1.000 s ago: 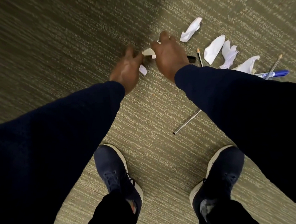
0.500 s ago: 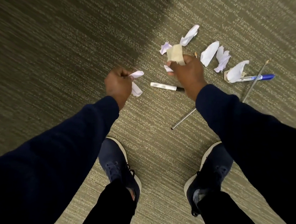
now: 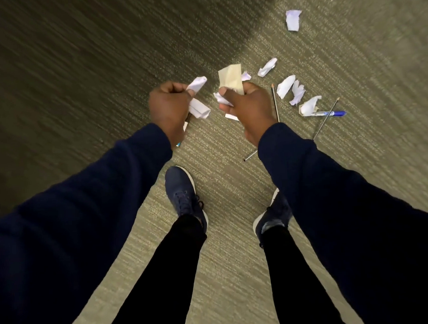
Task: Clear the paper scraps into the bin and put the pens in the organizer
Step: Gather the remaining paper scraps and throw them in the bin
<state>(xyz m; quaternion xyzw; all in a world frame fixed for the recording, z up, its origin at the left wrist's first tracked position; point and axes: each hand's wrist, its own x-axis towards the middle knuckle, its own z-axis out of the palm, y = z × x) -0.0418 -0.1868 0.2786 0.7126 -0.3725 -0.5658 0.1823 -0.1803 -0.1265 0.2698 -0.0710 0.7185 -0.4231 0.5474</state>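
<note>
My left hand [image 3: 168, 107] is closed on crumpled white paper scraps [image 3: 198, 105], raised above the carpet. A pen tip [image 3: 178, 144] shows just below its wrist. My right hand [image 3: 249, 108] grips a beige scrap [image 3: 231, 78] and a white one [image 3: 220, 98]. More white scraps [image 3: 285, 85] lie on the floor to the right, with one [image 3: 293, 20] farther off. A blue pen [image 3: 329, 113], two thin pencils [image 3: 275, 101] [image 3: 325, 119] and a slim pen [image 3: 250, 155] lie among them. No bin or organizer is in view.
Olive striped carpet [image 3: 104, 68] covers the floor. My two dark blue shoes [image 3: 185, 193] stand below my hands, legs in black trousers.
Both hands have lifted from the floor with paper scraps in them and come closer to the camera. The view has risen, so a far scrap now shows.
</note>
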